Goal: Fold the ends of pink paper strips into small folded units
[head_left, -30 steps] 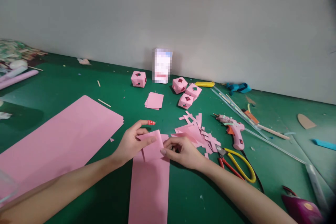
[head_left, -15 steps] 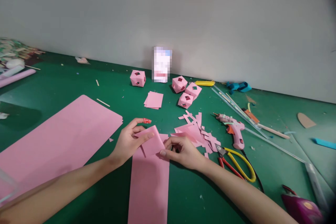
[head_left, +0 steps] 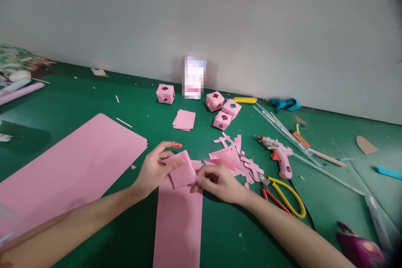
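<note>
A folded piece of pink paper (head_left: 182, 171) is pinched in my left hand (head_left: 153, 171), thumb on top and the other fingers behind it. One fingertip of that hand has a red patterned wrap. My right hand (head_left: 218, 182) grips the right-hand corner of the same paper between thumb and fingers. Under both hands runs a long pink paper strip (head_left: 177, 230). Just beyond the right hand lie pink paper offcuts (head_left: 230, 157). Small pink paper squares (head_left: 184, 119) are stacked ahead of the hands.
Several pink faceted paper balls (head_left: 215, 101) stand near a blurred upright screen (head_left: 194, 77). At the right lie a pink glue gun (head_left: 282, 157), yellow-and-red handled cutters (head_left: 284, 197) and a yellow cutter knife (head_left: 245, 100). Large pink sheets (head_left: 84, 159) cover the left.
My right thumb has shifted slightly up and right along the folded paper's corner. My left hand keeps its hold, almost unmoved.
</note>
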Available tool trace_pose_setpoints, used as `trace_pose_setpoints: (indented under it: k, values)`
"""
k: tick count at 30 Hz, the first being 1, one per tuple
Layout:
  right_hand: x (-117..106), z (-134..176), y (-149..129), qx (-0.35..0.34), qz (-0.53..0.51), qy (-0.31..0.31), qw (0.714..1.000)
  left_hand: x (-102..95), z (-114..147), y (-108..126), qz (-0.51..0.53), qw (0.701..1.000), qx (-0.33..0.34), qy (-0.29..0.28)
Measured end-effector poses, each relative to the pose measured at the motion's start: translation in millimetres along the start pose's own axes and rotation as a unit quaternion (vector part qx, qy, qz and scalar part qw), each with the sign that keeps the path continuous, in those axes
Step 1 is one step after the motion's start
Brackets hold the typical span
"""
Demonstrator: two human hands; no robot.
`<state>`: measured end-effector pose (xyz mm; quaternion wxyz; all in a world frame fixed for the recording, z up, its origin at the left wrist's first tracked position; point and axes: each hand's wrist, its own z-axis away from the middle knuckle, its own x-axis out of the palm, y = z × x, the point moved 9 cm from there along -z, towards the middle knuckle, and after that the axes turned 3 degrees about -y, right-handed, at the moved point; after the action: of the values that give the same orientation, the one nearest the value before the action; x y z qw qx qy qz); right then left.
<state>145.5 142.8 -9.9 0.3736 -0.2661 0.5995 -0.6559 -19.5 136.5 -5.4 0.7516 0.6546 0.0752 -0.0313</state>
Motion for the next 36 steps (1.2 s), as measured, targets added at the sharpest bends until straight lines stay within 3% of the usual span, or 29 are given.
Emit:
trace_pose_setpoints:
  k: [14,24,36]
  values:
    - [-1.0,-0.2,-1.4,0.003,0.02,0.022,1.0,-1.2,1.4,-0.3,0.002,1.0,-0.005,0.013]
    - [-1.7,1.0,4.4,0.023,0.011,0.032,0.999,5.6,2.5,4.8,-0.041,0.999,0.023,-0.019]
    - [-2.6,0.8,-1.9,-0.006,0.03,0.04,0.999,8.5,2.6,-0.9,-0.046,0.998,0.019,-0.04]
